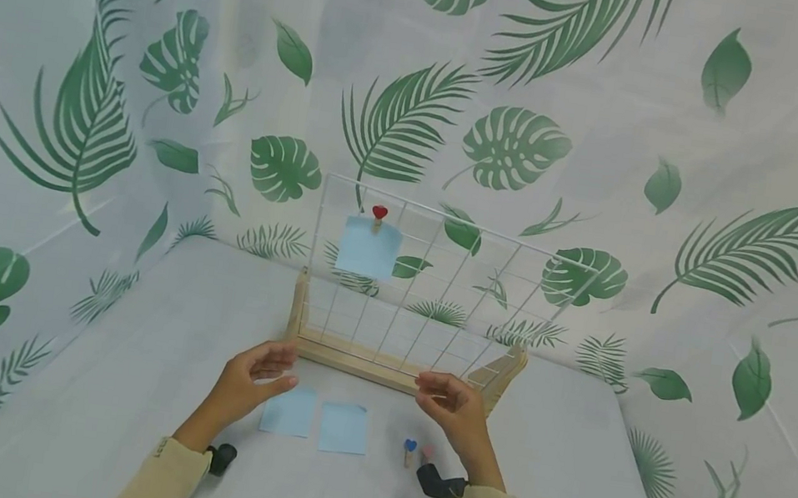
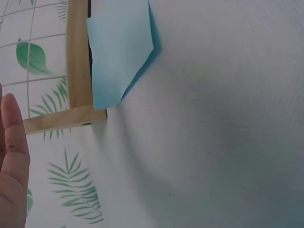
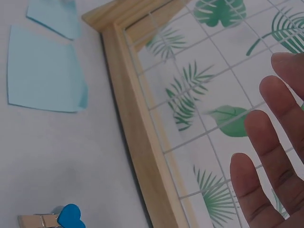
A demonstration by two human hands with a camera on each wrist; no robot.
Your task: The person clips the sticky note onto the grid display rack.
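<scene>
My left hand [image 1: 254,375] hovers over the table, fingers loosely bent with nothing in them, beside a blue sticky note [image 1: 288,413]. Opposite it, my right hand [image 1: 451,412] is held up in front of the wire grid's wooden base [image 1: 361,363], its relaxed fingers empty. A second blue note [image 1: 344,429] lies between the hands. Below the right hand are a clothespin with a blue heart [image 1: 410,447] and a pink heart [image 1: 428,452], partly hidden by the wrist camera. On the white wire grid [image 1: 439,288], a red-heart clothespin [image 1: 378,214] holds another blue note [image 1: 369,249].
The grid leans back on wooden side supports [image 1: 499,376] near the rear of the white table [image 1: 566,473]. Behind it and at the left hangs a white curtain with green leaves [image 1: 690,111]. Black wrist cameras [image 1: 440,483] sit on both wrists.
</scene>
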